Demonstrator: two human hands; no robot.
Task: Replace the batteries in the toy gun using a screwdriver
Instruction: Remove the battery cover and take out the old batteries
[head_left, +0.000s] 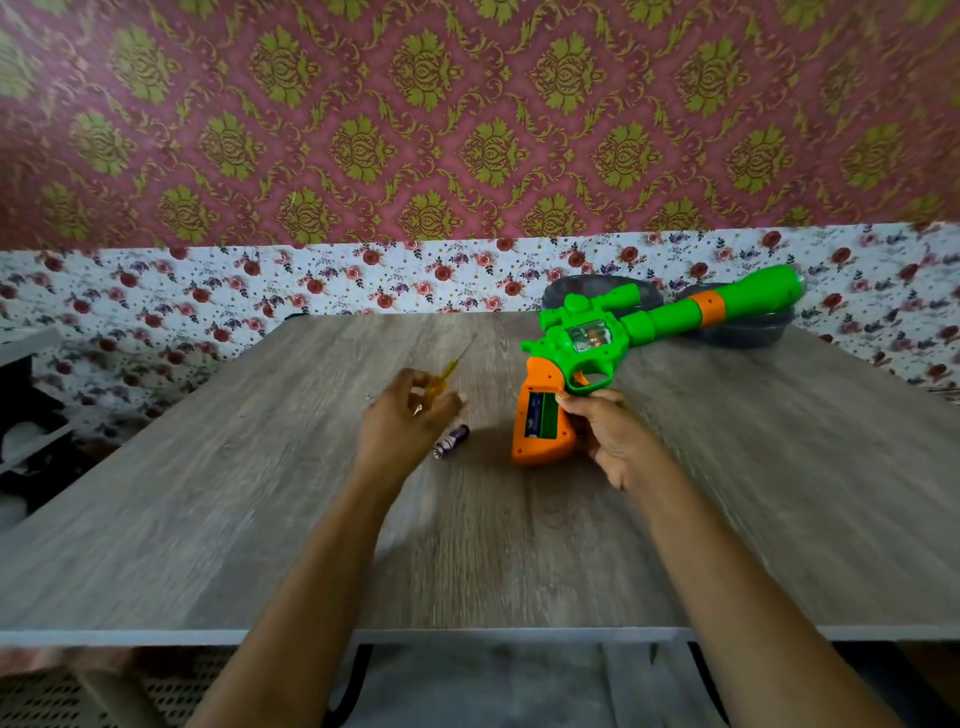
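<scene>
Green and orange plastic toy gun (597, 338) sits right of centre on the grey wood-grain table (260, 493), its grip compartment open with one cell inside. The right hand (608, 431) grips that handle. A purple battery (451, 441) lies just left. Probably mid-swap; next, seat that cell. The blurred left hand (405, 415), fingers loosely spread, part-covers the yellow-handled screwdriver (445, 373); I cannot tell whether it holds it.
</scene>
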